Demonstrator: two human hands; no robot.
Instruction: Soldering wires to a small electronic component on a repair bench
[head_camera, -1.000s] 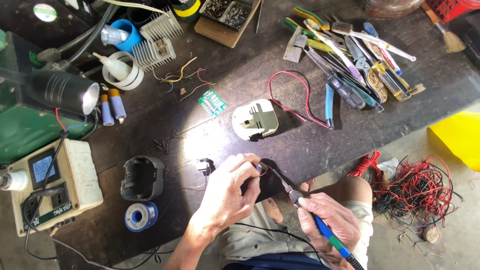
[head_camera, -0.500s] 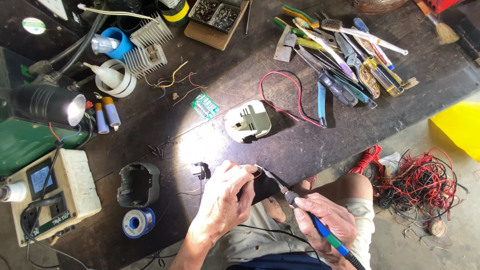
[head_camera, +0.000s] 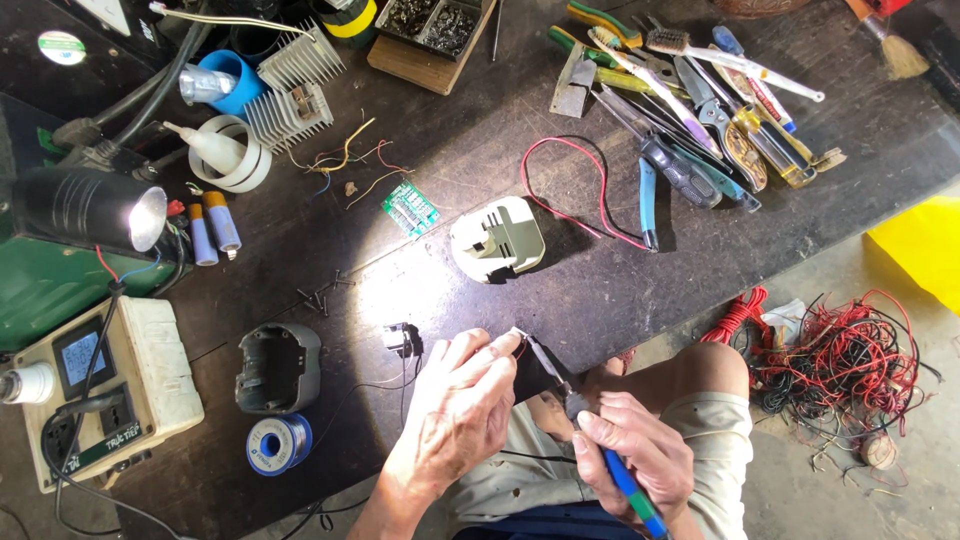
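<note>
dark workbench (head_camera: 600, 290), scuffed, lit by lamp (head_camera: 90, 208) at far left. left hand (head_camera: 455, 410) curled at near edge, thumb and fingers pinched on small dark part (head_camera: 535, 372) held just past table rim, over lap. right hand (head_camera: 630, 455) closed in pen grip around soldering iron (head_camera: 590, 440), blue handle running down toward body, metal tip angled up-left and meeting dark part at or beside fingertip line; actual contact too small to confirm.

compared with frames half a second and one second back: left hand drawn slightly closer over part, iron tip held at same joint, both hands otherwise steady. judged as work remaining at same solder point, heat application continuing rather than a new step begun. wider shift of tabletop items attributable to head camera movement, not to handling.

nearby, untouched: solder spool (head_camera: 278, 445) left of left hand, black battery housing (head_camera: 278, 368) above it, small black connector (head_camera: 402, 340) with thin leads just beside left knuckles. further off: grey-green battery cap (head_camera: 497, 240), green circuit board (head_camera: 410, 210), red wire loop (head_camera: 590, 195), two blue cells (head_camera: 212, 228), pliers and screwdrivers (head_camera: 700, 130) at upper right, power meter box (head_camera: 100, 385) at left, wire tangle (head_camera: 850, 350) on floor.
</note>
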